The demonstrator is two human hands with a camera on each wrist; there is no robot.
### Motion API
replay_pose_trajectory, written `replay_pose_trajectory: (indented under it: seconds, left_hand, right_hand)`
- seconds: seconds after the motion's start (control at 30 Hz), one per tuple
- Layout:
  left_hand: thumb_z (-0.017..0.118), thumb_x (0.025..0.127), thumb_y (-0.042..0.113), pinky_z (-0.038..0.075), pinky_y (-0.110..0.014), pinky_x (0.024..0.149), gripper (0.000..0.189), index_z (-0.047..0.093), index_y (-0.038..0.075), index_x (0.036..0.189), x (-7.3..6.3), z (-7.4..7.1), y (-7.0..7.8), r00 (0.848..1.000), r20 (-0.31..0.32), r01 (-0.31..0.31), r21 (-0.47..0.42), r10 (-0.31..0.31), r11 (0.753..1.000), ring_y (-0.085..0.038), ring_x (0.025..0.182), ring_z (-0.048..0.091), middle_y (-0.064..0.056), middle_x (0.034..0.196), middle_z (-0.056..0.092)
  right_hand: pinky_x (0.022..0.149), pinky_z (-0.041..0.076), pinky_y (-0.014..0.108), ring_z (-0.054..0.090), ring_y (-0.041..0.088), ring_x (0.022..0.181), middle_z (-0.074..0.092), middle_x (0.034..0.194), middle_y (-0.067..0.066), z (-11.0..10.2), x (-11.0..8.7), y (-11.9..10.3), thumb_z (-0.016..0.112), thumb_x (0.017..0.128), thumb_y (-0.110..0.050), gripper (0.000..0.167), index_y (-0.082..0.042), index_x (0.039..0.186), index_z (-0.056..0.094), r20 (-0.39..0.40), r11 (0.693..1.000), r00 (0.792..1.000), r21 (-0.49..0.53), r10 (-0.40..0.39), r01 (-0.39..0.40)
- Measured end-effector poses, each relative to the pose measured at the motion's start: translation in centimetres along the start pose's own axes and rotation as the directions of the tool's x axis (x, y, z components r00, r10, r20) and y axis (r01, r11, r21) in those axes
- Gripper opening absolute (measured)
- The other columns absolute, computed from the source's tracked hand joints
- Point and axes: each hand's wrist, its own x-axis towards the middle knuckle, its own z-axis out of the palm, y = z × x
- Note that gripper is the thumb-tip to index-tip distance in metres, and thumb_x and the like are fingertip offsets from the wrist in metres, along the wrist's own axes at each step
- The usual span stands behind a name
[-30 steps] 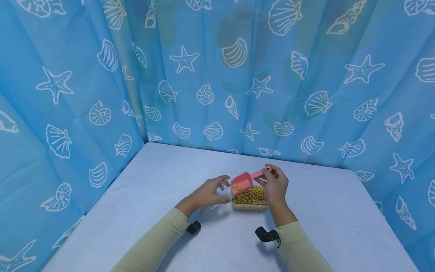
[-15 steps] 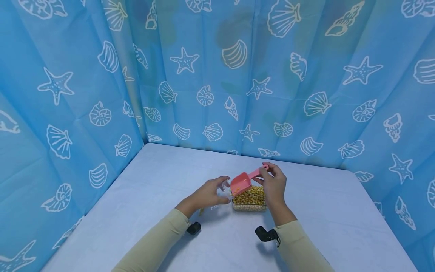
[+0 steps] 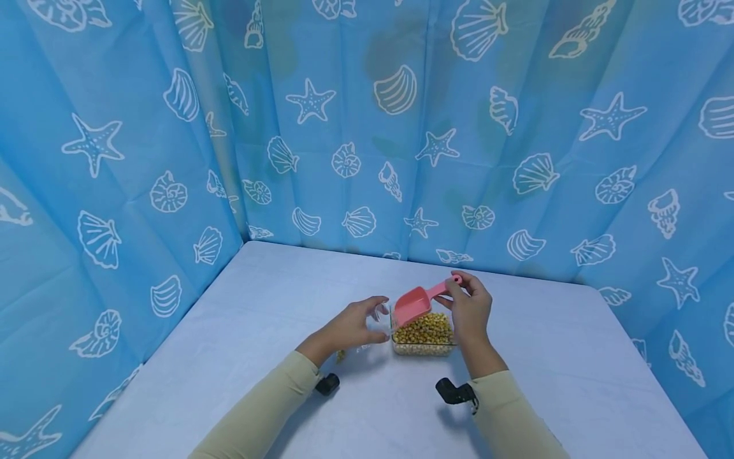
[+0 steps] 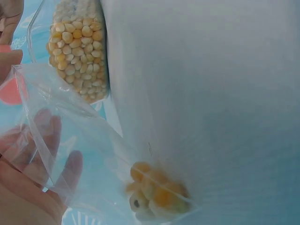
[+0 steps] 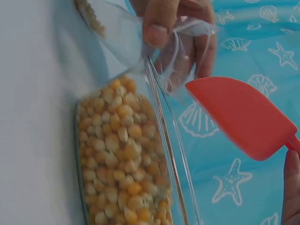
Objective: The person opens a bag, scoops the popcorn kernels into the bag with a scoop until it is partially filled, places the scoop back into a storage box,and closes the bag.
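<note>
My left hand (image 3: pixel 348 326) holds a clear plastic bag (image 4: pixel 89 140) by its mouth, thumb at one side and fingers at the other. A few corn kernels (image 4: pixel 159 192) sit in the bag's bottom corner. My right hand (image 3: pixel 471 312) pinches the handle of a pink scoop (image 3: pixel 413 306), tilted with its lip beside the bag's mouth; its visible bowl shows no kernels. Below the scoop stands a rectangular glass container (image 5: pixel 180 154), with many yellow corn kernels (image 5: pixel 117 159) in it. In the right wrist view, the scoop's underside faces the camera.
A white-covered table (image 3: pixel 275 280) lies under both hands. Blue curtains (image 3: pixel 355 115) printed with shells and starfish rise behind it and on the left. A black wrist camera (image 3: pixel 455 391) is on the right forearm, another camera (image 3: pixel 327 384) on the left.
The kernels that lay in the scoop have left it, and more kernels show low in the bag. The scoop and right hand have shifted slightly right; the left hand stays in place.
</note>
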Motion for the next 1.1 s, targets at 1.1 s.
replay_pose_trajectory:
  seconds: [1.1]
  left_hand:
    - [0.078,0.081,0.017,0.041,-0.046,0.102,0.075,0.042,0.015,0.146,-0.1,-0.2,-0.3,1.0,-0.005,-0.014,0.007,0.014,1.0,-0.021,0.124,0.05,0.004,0.125,0.059]
  right_hand:
    - [0.073,0.054,0.025,0.065,0.019,0.097,0.054,0.112,0.01,-4.4,1.8,4.6,0.057,0.099,-0.023,0.033,-0.006,0.128,0.056,-0.162,0.98,0.967,0.003,0.196,-0.198]
